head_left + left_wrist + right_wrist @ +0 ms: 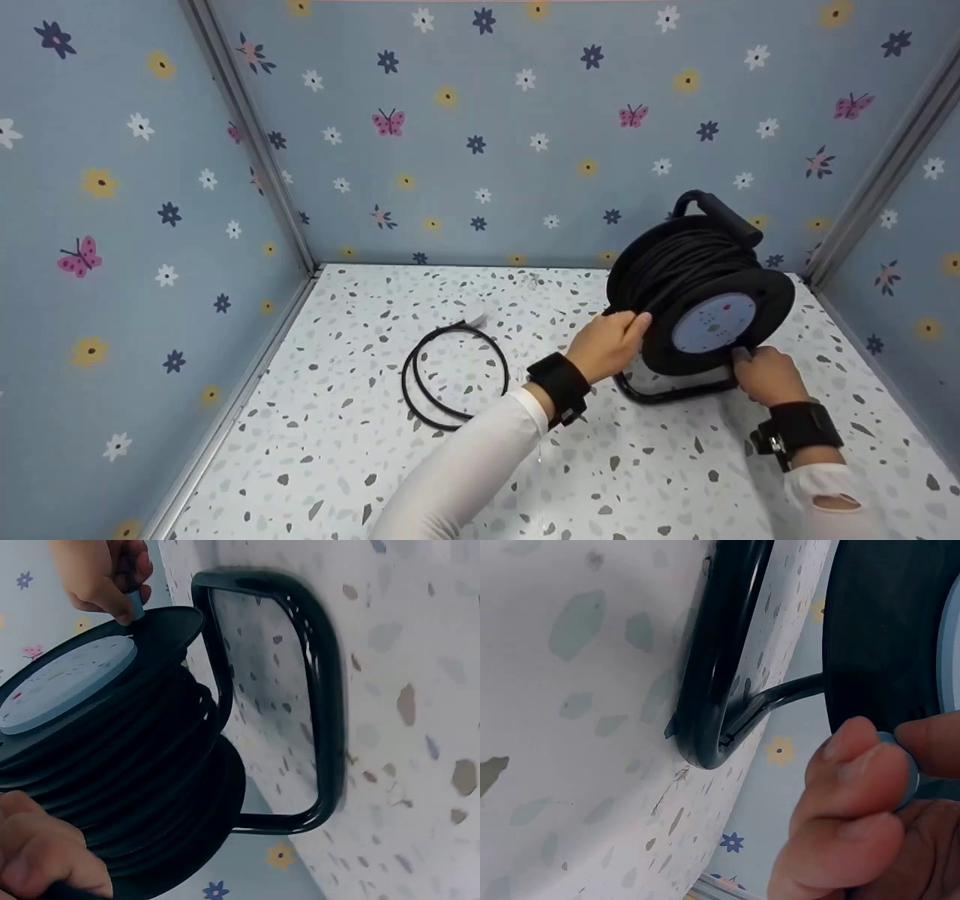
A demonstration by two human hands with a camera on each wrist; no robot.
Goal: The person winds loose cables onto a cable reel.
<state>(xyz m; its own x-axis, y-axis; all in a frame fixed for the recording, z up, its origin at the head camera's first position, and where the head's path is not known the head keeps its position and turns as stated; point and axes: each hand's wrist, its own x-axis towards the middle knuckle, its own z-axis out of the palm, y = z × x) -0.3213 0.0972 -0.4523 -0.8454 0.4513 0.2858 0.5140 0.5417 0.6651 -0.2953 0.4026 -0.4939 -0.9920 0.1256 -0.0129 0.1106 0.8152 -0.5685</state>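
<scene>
A black cable reel (772, 296) stands at the right of the table on a bent tube frame (322, 690). Black cable (686, 255) is wound thickly round its drum, and a pale grey disc (712, 322) fills the middle of its near flange. My left hand (609, 343) grips the black cable at the reel's left side; it shows low in the left wrist view. At the flange's lower edge, my right hand (772, 375) pinches a small blue-grey knob (136, 604) between thumb and fingers. Part of that knob hides behind the fingers in the right wrist view.
Left of the reel lies a loose coil of black cable (405, 375) with a whitish end piece (475, 320). The speckled white table (337, 450) is bordered by flower-patterned blue panels (480, 165) at the back and both sides. A carrying handle (724, 217) tops the reel.
</scene>
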